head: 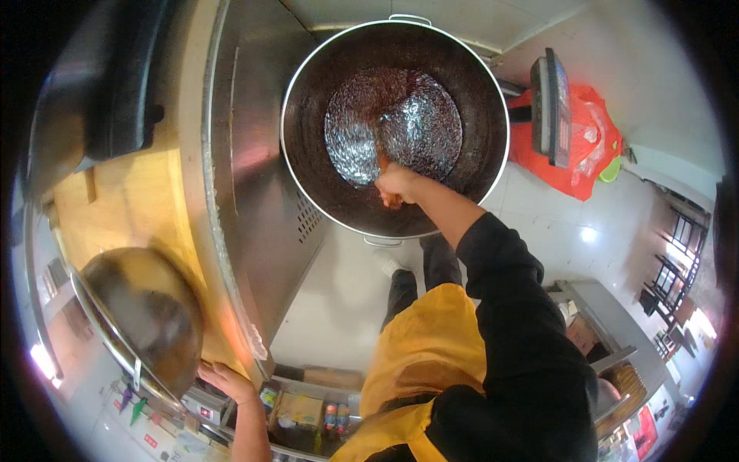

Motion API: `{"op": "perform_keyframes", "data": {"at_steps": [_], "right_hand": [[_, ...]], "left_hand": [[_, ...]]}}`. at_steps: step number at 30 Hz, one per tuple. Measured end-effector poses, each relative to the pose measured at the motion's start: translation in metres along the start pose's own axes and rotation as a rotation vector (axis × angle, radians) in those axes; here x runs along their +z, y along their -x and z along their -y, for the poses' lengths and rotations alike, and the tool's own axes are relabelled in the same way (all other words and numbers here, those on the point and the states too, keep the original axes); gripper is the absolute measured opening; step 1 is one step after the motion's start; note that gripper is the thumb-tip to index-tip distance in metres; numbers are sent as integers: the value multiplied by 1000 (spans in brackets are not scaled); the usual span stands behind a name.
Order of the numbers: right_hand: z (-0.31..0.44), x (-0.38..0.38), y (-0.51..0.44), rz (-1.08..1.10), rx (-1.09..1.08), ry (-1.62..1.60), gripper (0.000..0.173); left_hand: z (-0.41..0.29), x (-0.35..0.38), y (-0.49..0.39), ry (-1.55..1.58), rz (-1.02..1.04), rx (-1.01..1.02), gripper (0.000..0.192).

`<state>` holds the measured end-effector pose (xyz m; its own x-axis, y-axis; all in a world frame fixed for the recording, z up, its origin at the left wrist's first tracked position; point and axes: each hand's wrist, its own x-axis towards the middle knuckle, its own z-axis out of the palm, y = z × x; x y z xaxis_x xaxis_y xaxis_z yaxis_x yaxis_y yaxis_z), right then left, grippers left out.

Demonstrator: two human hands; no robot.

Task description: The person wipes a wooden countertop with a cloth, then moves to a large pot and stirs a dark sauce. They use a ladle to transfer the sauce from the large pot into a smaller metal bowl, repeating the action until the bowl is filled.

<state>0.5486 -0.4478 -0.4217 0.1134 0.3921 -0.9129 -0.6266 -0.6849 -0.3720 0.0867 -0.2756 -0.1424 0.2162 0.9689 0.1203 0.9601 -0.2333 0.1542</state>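
A large deep stockpot (482,185) with two loop handles stands before me on the floor. Dark, glossy liquid (421,138) covers its bottom and catches the light. My right hand (396,183) reaches inside the pot, shut on a brown wooden stirring handle (382,155). The handle's lower end is hidden in the liquid. At the lower left, my left hand (225,379) lies with fingers extended at the edge of the wooden counter. Its fingertips are close to a big metal bowl (150,312); whether they touch it I cannot tell.
The wooden countertop (127,202) and its metal side panel (260,138) border the pot on the left. To the right stand a digital scale display (551,110) and a red plastic bag (594,138). Shelves with bottles (336,417) lie below. White tiles (329,294) cover the floor.
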Motion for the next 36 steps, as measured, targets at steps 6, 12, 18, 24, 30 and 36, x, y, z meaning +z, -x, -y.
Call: {"op": "perform_keyframes", "data": {"at_steps": [6, 12, 18, 24, 30, 36], "right_hand": [[9, -4, 102, -82, -20, 498, 15], [-28, -13, 175, -467, -240, 1189, 35], [-37, 9, 191, -465, -194, 966, 31], [-38, 40, 218, -577, -208, 1201, 36], [-24, 69, 226, -530, -323, 1371, 32], [-55, 65, 208, -541, -432, 1324, 28]], "left_hand": [[7, 4, 0, -74, -34, 69, 56], [-1, 13, -3, -161, -112, 138, 50], [-23, 11, -1, -134, -93, 21, 54], [-24, 5, 2, -217, -76, -60, 55], [-34, -12, 5, -134, 17, -142, 58], [-39, -11, 6, -57, 12, -170, 58]]}}
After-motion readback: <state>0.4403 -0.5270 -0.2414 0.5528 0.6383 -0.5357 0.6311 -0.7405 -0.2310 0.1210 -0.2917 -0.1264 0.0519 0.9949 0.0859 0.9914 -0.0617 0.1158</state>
